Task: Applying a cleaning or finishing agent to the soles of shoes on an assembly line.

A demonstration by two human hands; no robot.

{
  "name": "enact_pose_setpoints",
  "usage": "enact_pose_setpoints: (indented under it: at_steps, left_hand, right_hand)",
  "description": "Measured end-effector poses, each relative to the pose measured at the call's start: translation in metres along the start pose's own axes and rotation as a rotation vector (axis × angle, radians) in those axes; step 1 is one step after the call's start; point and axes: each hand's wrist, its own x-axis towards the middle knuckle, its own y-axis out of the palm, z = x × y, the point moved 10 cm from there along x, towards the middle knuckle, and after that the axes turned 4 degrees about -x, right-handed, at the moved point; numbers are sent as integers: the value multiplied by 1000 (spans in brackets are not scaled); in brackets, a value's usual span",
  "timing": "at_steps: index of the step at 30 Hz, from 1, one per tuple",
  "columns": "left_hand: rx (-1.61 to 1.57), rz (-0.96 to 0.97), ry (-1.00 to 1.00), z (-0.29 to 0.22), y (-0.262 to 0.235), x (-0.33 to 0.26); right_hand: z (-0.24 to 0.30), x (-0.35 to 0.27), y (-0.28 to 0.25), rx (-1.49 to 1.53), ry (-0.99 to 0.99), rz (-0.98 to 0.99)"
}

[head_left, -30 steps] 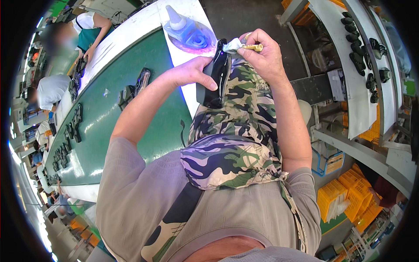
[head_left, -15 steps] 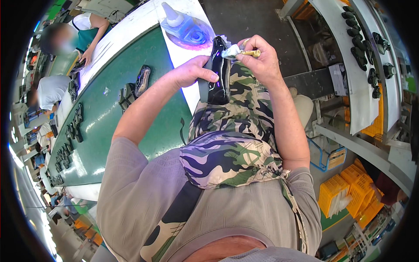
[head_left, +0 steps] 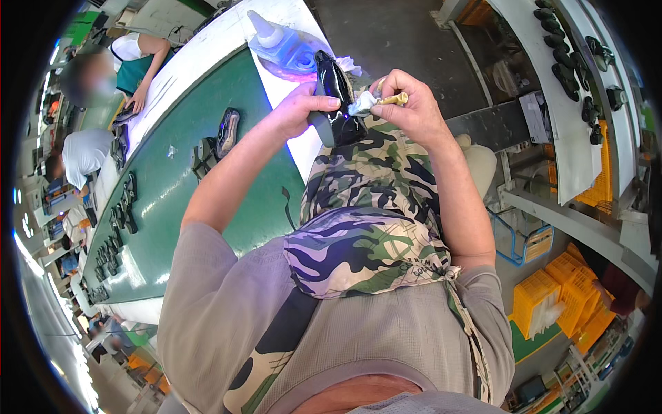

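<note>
My left hand (head_left: 302, 107) grips a glossy black shoe (head_left: 337, 96), held upright above my camouflage apron (head_left: 376, 200). My right hand (head_left: 411, 105) pinches a small stick with a yellowish handle wrapped in a white cloth (head_left: 363, 103). The cloth tip rests against the side of the shoe. Just beyond the shoe, a clear squeeze bottle (head_left: 276, 38) with a white nozzle lies on a purple-tinted tray at the table edge.
A green conveyor belt (head_left: 172, 179) runs along my left with several dark shoes and soles (head_left: 226, 131) on it. Other people (head_left: 138, 58) work along its far side. On the right stand white racks with black shoes (head_left: 562, 38) and yellow crates (head_left: 558, 297).
Both hands have lifted the shoe and the cloth-wrapped stick a little up and away from me. The cloth has shifted along the shoe's side.
</note>
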Motion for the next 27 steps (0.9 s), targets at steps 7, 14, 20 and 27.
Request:
enact_pose_setpoints:
  at_steps: [7,14,20,27]
  left_hand:
    - [-133,9,34,-1,11,4]
    - [-518,54,148,-1,18,4]
    - [-624,93,172,-2,35,8]
    - [-245,-59,449,-32,46,15]
  right_hand:
    - [15,-11,-17,-76,-41,-53]
    - [0,-24,-42,55,-22,-186]
    - [-29,-24,-47,397,57,-407]
    - [-39,-43,-68,513,68,-518]
